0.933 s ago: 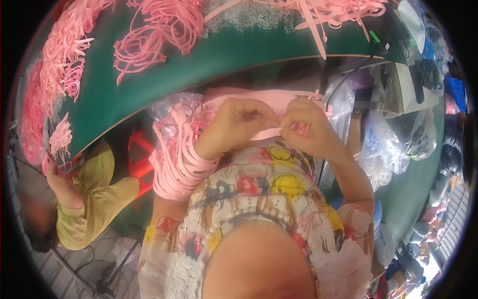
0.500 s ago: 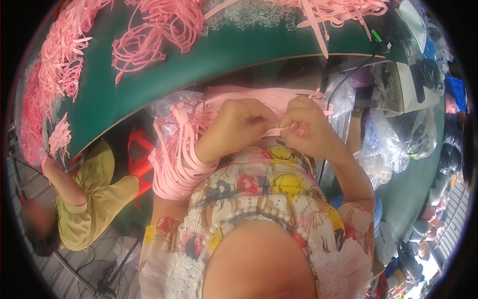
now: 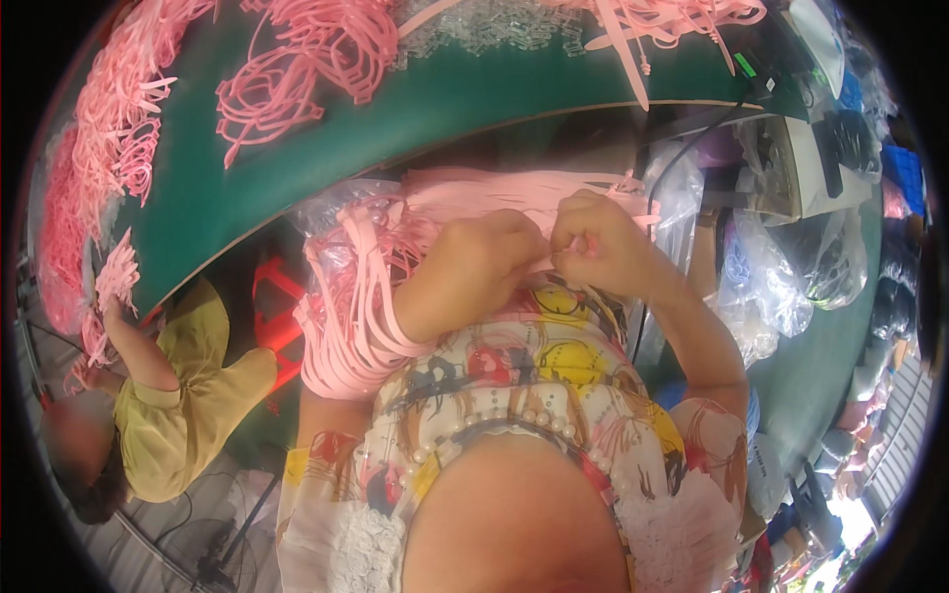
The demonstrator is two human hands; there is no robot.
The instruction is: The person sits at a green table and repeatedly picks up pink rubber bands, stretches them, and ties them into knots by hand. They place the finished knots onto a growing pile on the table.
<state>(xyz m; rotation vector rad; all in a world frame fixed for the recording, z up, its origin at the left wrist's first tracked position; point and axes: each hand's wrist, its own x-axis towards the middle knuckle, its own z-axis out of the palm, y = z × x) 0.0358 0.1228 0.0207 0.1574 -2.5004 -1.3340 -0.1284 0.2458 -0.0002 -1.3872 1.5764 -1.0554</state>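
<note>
My left hand [image 3: 473, 265] and my right hand [image 3: 603, 242] meet in front of my body, fingers pinched together. Between the fingertips a short bit of a soft pink strap [image 3: 543, 265] shows; the rest of it is hidden by the hands. A thick bunch of looped pink straps [image 3: 341, 346] hangs around my left forearm. Just beyond both hands, more flat pink straps [image 3: 474, 188] lie side by side in a layer across my lap, below the table's edge.
On the green table [image 3: 395, 128] are a tangled pink strap pile [image 3: 346, 49], small clear plastic pieces [image 3: 484, 28] and more straps [image 3: 682, 20]. Clear plastic bags [image 3: 771, 287] and a box [image 3: 791, 168] stand right. A co-worker [image 3: 198, 405] sits left near a red stool [image 3: 277, 316].
My left hand has turned so its back faces up more, and the fingertips have drawn in closer around the strap. The co-worker's hand has moved up to a bunch of pink straps.
</note>
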